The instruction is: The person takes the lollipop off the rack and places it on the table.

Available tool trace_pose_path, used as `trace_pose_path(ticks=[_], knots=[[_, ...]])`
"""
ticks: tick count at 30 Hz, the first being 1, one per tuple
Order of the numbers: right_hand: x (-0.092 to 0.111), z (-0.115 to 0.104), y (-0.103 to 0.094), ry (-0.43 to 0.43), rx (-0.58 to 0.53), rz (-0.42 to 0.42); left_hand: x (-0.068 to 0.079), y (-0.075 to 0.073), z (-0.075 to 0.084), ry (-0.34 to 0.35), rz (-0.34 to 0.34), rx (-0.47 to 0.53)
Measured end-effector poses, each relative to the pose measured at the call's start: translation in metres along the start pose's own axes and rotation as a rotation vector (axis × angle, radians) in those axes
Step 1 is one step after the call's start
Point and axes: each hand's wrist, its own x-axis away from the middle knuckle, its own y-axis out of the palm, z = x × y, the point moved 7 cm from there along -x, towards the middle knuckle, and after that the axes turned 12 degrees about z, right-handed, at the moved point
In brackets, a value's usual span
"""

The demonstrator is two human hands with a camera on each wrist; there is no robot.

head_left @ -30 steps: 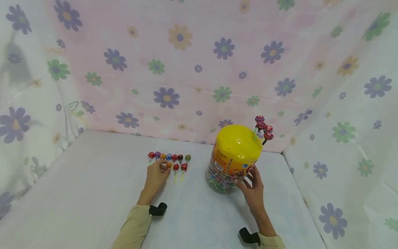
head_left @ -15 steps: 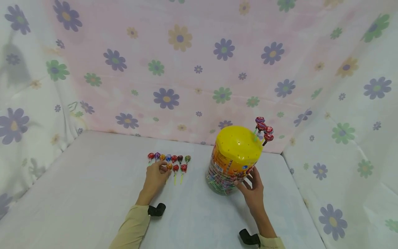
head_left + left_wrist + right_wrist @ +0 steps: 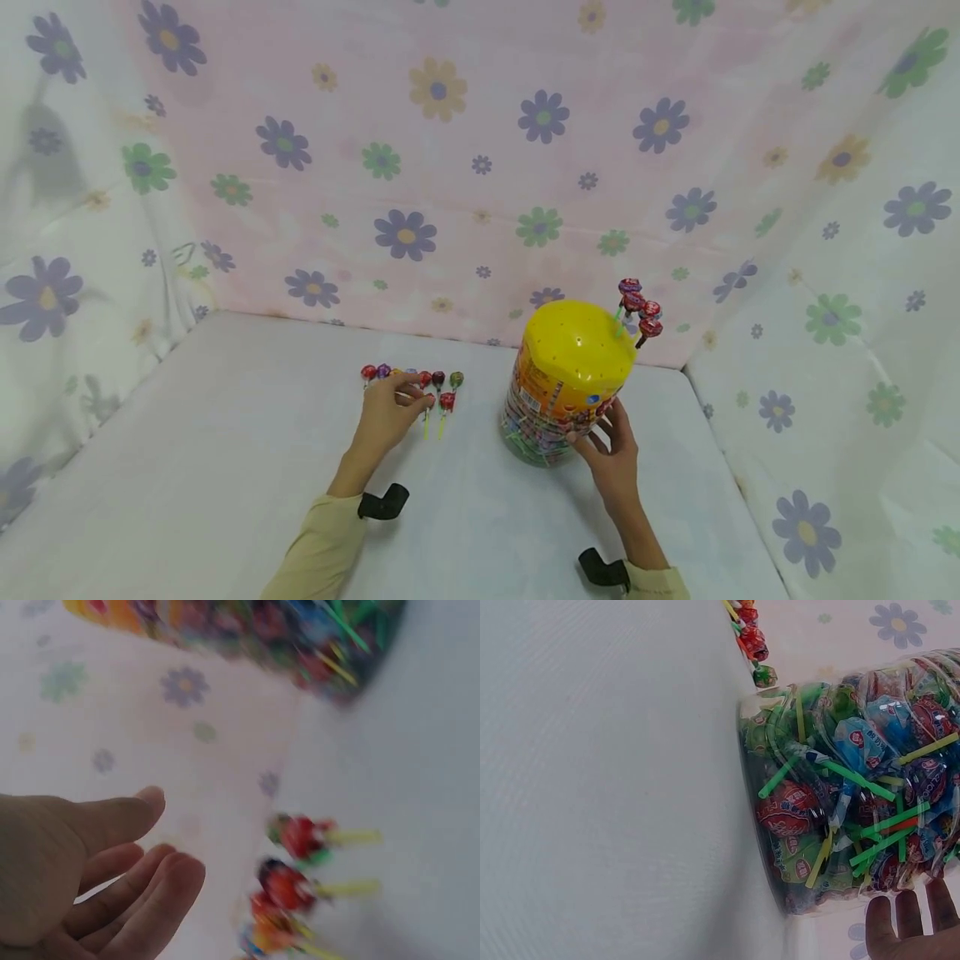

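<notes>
In the head view my left hand [image 3: 390,414] hovers by two rows of wrapped lollipops, fingertips right at a red lollipop [image 3: 429,402]. The left wrist view shows its thumb and fingers apart, with nothing between them. Beside that lollipop lies another red lollipop [image 3: 447,402]. An orange lollipop [image 3: 271,930] shows in the left wrist view; the hand hides it from above. My right hand [image 3: 613,460] rests against the lower right side of a big clear jar [image 3: 542,425], with straight fingers [image 3: 909,915] touching its wall. The jar is full of lollipops and has a yellow lid [image 3: 576,342].
Several lollipops stand upright in the lid's right edge, among them a dark red lollipop [image 3: 649,327]. The back row on the white table [image 3: 480,517] ends with a green lollipop [image 3: 457,380]. Flowered cloth [image 3: 480,192] hangs behind and at both sides.
My left hand has let go of the orange lollipop and moved right, towards the red ones in the front row. My right hand and the jar have stayed in place.
</notes>
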Motion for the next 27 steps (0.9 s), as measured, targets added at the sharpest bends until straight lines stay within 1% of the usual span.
trace_pose_path(ticks=[3,6,11,15,18,21,24,27], knots=[[-0.001,0.002,-0.001,0.002,0.005,0.008,0.003,0.004,0.033,0.063,-0.043,0.084],[-0.001,0.002,-0.002,0.002,0.002,0.011,0.006,0.011,0.067,0.102,-0.095,0.193],[-0.001,0.002,-0.001,0.006,-0.016,0.003,0.008,0.024,0.115,0.125,-0.172,0.370],[-0.001,0.002,-0.001,0.005,-0.019,0.001,0.007,0.038,0.150,0.153,-0.236,0.497],[-0.001,0.001,-0.001,-0.002,-0.020,0.004,0.006,0.049,0.174,0.178,-0.274,0.549],[-0.001,0.002,-0.001,0.001,-0.018,0.006,0.004,0.061,0.195,0.201,-0.297,0.568],[-0.001,0.001,-0.001,0.003,-0.022,0.004,0.002,0.074,0.213,0.204,-0.318,0.579],[-0.001,0.001,0.000,0.003,-0.033,0.002,0.000,0.087,0.226,0.195,-0.334,0.589]])
